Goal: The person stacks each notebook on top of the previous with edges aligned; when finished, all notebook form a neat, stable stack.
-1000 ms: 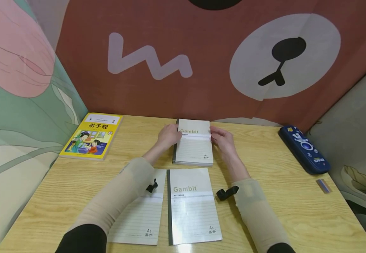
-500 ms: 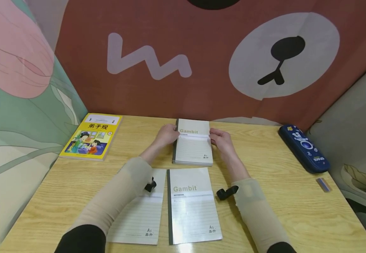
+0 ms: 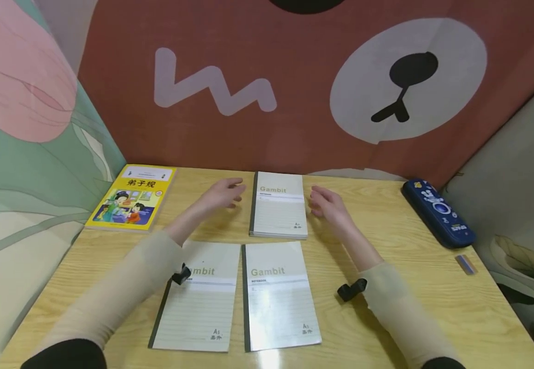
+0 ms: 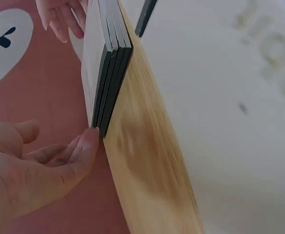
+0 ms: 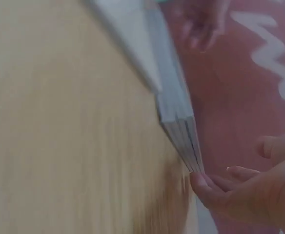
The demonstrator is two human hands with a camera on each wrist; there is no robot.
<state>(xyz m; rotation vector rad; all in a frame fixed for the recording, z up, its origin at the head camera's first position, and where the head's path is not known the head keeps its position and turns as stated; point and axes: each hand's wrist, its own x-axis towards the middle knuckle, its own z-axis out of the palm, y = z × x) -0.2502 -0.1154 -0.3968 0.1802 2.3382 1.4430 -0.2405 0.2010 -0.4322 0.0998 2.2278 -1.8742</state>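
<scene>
The stack of notebooks (image 3: 278,212) lies flat at the back of the wooden table (image 3: 396,220), its long axis running away from the person, dark spines leftward. The left hand (image 3: 223,193) and right hand (image 3: 330,206) reach out just beside its two long sides, fingers relaxed and holding nothing. Its top cover reads "Gambit", "NOTEBOOK" and "A5", as does the right front notebook (image 3: 281,307); the yellow book (image 3: 130,200) is titled "弟子规".
</scene>
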